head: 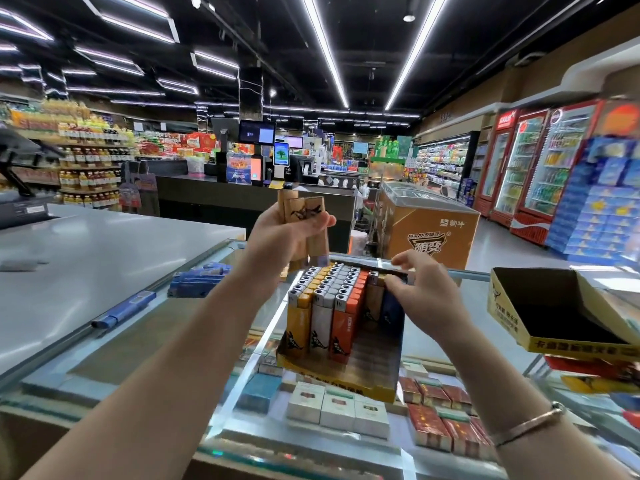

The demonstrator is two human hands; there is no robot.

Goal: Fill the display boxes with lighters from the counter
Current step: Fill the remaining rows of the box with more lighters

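On the glass bench [450, 327], a yellow cardboard display box [363, 368] holds rows of yellow, white and orange plastic lighters [322, 306].
The left hand [287, 233] grips several brown lighters [304, 216]; the right hand [419, 289] pinches a dark blue lighter [391, 313].

Yellow, white and orange lighters [320, 306] fill box.

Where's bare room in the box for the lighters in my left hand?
Free: the box floor's right front, beside the orange row. Its left side is crowded with full rows; the right hand blocks the back right corner. Left hand holds brown lighters.
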